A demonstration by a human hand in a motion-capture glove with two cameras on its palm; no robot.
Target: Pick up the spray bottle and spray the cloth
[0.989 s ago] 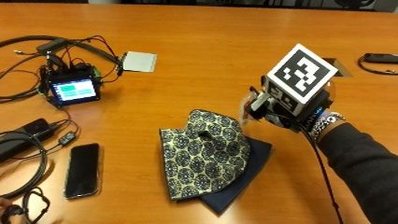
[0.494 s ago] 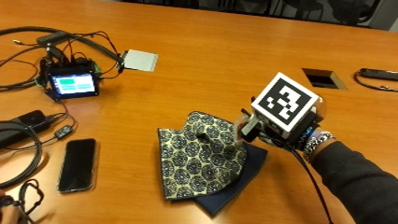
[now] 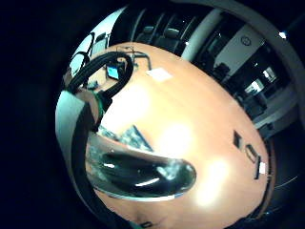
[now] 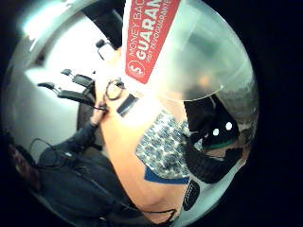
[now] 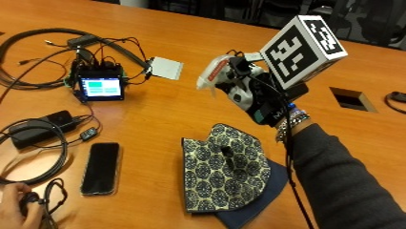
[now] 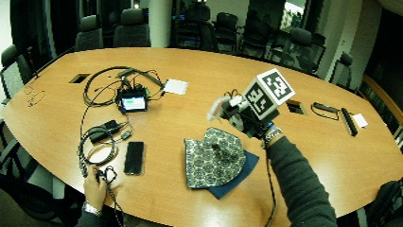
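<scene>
Since half a second ago the gloved right hand [image 5: 257, 98] has risen clear of the patterned cloth [image 5: 223, 167] and now sits above the table with the spray bottle [image 5: 212, 74] in it, fingers curled round the bottle's body. At far left in the outside view, a bare hand [image 5: 14, 212] rests at the table edge beside coiled black cables [image 5: 28, 155]. A black power brick [image 5: 39, 129] lies just above those coils, and a dark phone [image 5: 101, 168] lies flat to their right. Farther back stands a small monitor with a lit blue-green screen [image 5: 100, 88], wires bunched on top of it. A white square pad [image 5: 165, 68] lies just to the right of the monitor. The bottle is held aloft, well apart from the cloth, its pale translucent body tilted and pointing left, a red label on its side [image 4: 149, 38]. Below it the cloth lies flat on the wooden table [image 5: 158, 114], one corner folded up, resting on a dark blue cloth [image 5: 254, 205] whose edge shows at its lower right. A rectangular cable port [image 5: 349, 98] is cut into the tabletop to the right of the forearm.
</scene>
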